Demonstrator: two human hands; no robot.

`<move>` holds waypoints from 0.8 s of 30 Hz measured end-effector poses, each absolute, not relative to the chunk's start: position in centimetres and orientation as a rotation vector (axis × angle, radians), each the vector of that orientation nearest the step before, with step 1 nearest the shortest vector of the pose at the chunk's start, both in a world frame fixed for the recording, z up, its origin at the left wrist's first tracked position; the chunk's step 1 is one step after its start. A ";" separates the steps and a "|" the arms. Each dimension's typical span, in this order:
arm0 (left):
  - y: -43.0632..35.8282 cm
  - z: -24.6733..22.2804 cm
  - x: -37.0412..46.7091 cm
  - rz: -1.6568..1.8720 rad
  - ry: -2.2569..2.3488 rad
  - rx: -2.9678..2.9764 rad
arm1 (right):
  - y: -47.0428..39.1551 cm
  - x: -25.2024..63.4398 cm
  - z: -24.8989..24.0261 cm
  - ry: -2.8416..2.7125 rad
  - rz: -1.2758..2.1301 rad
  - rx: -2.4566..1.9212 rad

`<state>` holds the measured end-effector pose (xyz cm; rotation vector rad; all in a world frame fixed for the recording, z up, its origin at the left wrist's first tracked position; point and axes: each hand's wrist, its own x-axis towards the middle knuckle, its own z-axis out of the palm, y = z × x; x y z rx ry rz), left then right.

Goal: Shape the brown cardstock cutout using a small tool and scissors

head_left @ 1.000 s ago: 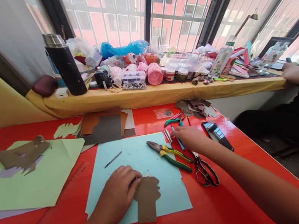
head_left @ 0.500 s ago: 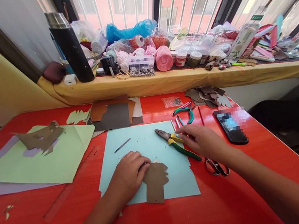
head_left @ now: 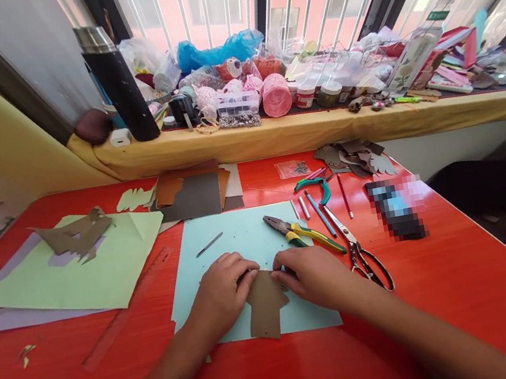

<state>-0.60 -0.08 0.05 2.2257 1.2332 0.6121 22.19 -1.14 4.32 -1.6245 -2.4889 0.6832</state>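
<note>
A brown cut-out piece (head_left: 265,308) lies on a light blue sheet (head_left: 304,314). At its upper left edge my left hand (head_left: 225,289) is closed, thumb and fingers pinching the piece. My right hand (head_left: 307,274) grips the upper right edge with curled fingers, covering part of the scalloped side. Just beyond my right hand are pliers with yellow and green handles (head_left: 307,232), partly on the blue sheet. A thin dark rod (head_left: 209,244) rests on the sheet beyond my left hand.
Scissors (head_left: 356,249), a blue pen (head_left: 320,213), a red pencil (head_left: 345,196), green-handled pliers (head_left: 318,186) and a phone (head_left: 396,210) lie to the right. Green paper (head_left: 96,276), a clear ruler (head_left: 127,309) and brown scraps (head_left: 78,237) are left. A crowded sill (head_left: 207,148) runs behind.
My right hand has moved from the yellow-green pliers toward me and left, onto the brown piece's upper right edge. The scissors and pen show more fully. My left hand stays at the piece.
</note>
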 end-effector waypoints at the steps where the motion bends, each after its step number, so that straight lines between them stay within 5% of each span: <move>1: -0.1 0.0 -0.6 0.607 1.238 2.230 | -1.1 22.2 4.2 -2.470 0.697 -1.631; 24: -0.8 0.5 -0.7 0.520 0.940 2.911 | -0.8 22.2 3.1 -2.424 0.762 -1.642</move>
